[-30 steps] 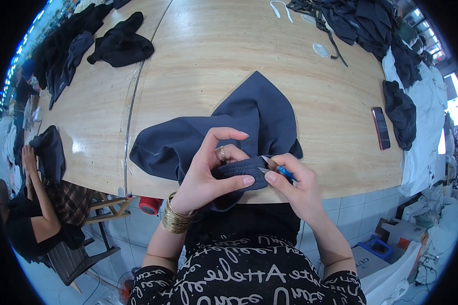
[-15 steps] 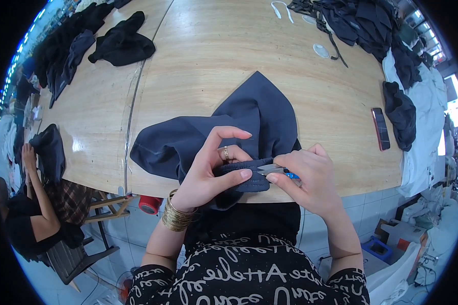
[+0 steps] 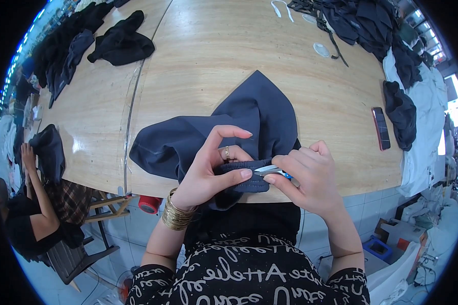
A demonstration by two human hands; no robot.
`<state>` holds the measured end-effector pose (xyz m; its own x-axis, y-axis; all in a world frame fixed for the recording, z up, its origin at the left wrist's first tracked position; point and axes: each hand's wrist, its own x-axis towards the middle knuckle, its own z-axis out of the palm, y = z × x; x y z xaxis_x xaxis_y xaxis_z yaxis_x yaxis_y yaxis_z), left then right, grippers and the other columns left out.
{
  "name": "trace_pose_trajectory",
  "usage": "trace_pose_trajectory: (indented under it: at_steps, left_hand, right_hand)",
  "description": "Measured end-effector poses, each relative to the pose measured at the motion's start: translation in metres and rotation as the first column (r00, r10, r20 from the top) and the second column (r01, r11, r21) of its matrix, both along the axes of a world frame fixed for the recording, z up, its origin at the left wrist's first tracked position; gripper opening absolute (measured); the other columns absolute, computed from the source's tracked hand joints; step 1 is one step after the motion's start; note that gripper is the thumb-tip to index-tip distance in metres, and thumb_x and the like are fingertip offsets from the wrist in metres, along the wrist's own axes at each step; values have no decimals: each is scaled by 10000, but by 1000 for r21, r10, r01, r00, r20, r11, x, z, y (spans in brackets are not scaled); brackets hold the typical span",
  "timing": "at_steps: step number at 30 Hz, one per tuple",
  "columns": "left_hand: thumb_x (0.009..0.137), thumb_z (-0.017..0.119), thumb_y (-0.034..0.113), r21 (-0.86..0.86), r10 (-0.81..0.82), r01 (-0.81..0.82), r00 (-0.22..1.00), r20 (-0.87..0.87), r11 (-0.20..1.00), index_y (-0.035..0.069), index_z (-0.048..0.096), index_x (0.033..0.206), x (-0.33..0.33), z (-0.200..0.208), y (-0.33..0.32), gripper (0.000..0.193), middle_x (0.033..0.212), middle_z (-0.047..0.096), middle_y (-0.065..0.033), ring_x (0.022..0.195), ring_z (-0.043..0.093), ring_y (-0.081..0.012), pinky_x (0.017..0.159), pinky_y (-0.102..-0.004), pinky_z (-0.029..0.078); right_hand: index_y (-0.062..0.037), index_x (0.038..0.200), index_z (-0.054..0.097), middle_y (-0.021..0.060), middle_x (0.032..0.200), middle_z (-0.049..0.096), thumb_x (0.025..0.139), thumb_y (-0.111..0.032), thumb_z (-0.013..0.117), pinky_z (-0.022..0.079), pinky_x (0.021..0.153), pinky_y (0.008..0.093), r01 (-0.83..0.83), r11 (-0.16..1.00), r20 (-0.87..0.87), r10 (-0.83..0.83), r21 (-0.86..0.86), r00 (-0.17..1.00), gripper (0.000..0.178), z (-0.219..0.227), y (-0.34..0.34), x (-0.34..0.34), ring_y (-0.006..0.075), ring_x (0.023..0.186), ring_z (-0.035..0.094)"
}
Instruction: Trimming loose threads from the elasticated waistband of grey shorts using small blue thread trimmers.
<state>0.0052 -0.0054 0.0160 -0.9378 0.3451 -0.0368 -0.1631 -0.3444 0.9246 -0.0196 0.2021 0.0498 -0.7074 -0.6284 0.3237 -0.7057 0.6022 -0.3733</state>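
Head: gathered band point(image 3: 252, 186) in left grip point(image 3: 207, 174)

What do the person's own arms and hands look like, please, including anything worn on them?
The left hand wears a gold-coloured ring, with stacked gold-coloured bangles at its wrist; the right hand shows no visible jewellery. Short black sleeves carry pale lettering.

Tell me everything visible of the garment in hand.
The garment is dark blue, apparently smooth cloth, with a gathered, stitched band at its near end. It lies rumpled on the table, one part spreading left, another pointing away from the person. The left hand pinches the band; the right hand holds snips, blades at it, contact unclear.
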Motion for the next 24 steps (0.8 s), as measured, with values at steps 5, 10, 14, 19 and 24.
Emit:
trace_pose_trajectory:
  at_steps: [5, 10, 14, 19, 24]
  left_hand:
    - [789, 609, -48, 17, -4, 4, 1000, 7, 1000, 47, 353, 1222, 1, 0, 0, 512, 859, 603, -57, 833, 560, -78, 784, -224, 430]
    - [786, 617, -41, -8, 20, -20, 1000, 12, 1000, 46, 360, 1215, 0, 2, -1, 508, 860, 602, -59, 847, 569, -86, 784, -229, 444]
    - [782, 623, -42, -50, 33, -33, 999, -17, 998, 44, 365, 1211, 1, 3, -1, 508, 862, 601, -58, 845, 571, -87, 781, -227, 448]
    - [775, 628, -48, -99, 60, -66, 996, -61, 993, 40, 373, 1205, 4, 4, -1, 508, 860, 595, -52, 843, 572, -88, 780, -225, 453]
    - [774, 630, -47, -111, 59, -63, 997, -41, 992, 35, 373, 1204, 4, 7, 0, 507, 859, 593, -51, 841, 573, -88, 779, -227, 455]
  right_hand:
    - [-122, 744, 588, -22, 578, 476, 776, -318, 652, 276, 595, 295, 12, 1000, 20, -12, 18, 1000, 209, 1, 0, 1, 133, 533, 451]
    - [-127, 740, 587, -21, 580, 480, 769, -307, 659, 274, 595, 297, 52, 998, 35, -51, -21, 998, 196, -1, 0, 1, 134, 534, 452]
    - [-133, 742, 588, -25, 583, 477, 763, -304, 663, 274, 597, 300, 41, 999, -1, -41, 0, 999, 188, 1, -1, 3, 135, 540, 454]
    - [-136, 737, 588, -27, 587, 474, 762, -298, 664, 276, 602, 299, 67, 998, -30, -67, 3, 997, 180, 4, -1, 0, 132, 547, 455]
    - [-129, 753, 594, -28, 589, 478, 752, -303, 673, 274, 608, 299, 33, 996, -29, -31, 83, 999, 191, 6, 1, 1, 135, 548, 455]
